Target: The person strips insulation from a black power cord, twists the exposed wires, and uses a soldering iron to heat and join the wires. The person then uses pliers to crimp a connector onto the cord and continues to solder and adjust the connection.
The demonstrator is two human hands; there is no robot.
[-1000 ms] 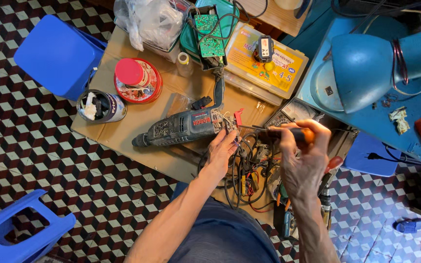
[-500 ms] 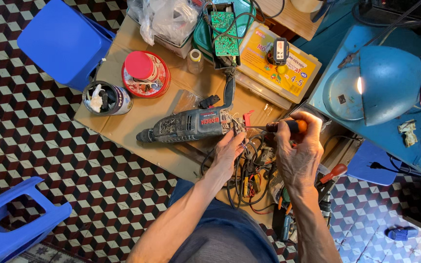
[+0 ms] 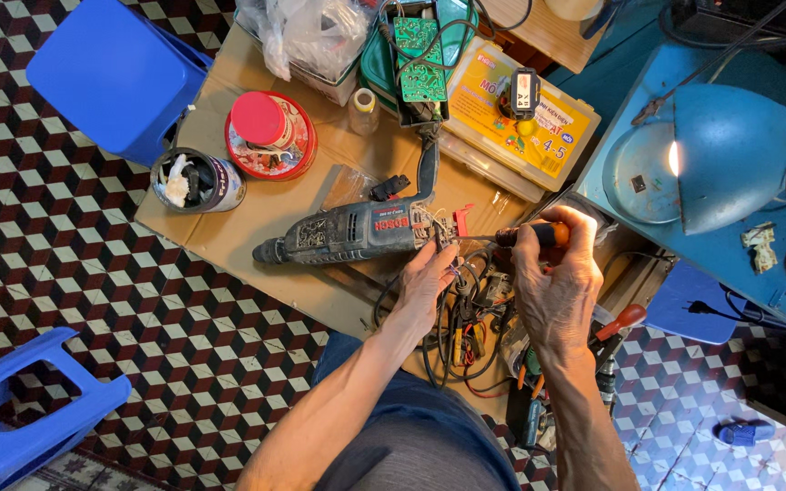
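Screwdriver (image 3: 528, 236) handle mostly wrapped inside right hand (image 3: 557, 291); tip lost among drill (image 3: 357, 230) wiring. Blue stool (image 3: 20, 409) cut off at frame edge. Tools under forearm too cluttered to identify.

Bare cardboard sheet (image 3: 256, 236) lies open left of and below the drill (image 3: 347, 232), and a hand could pass there; above it the round tin (image 3: 200, 182), the red-lidded tub (image 3: 270, 136) and the small bottle (image 3: 365, 111) crowd the far edge; right of the left hand (image 3: 425, 282) a tangle of cables (image 3: 457, 336) fills the gap, seemingly leaving little room; the blue lamp (image 3: 730, 155) blocks the right side.
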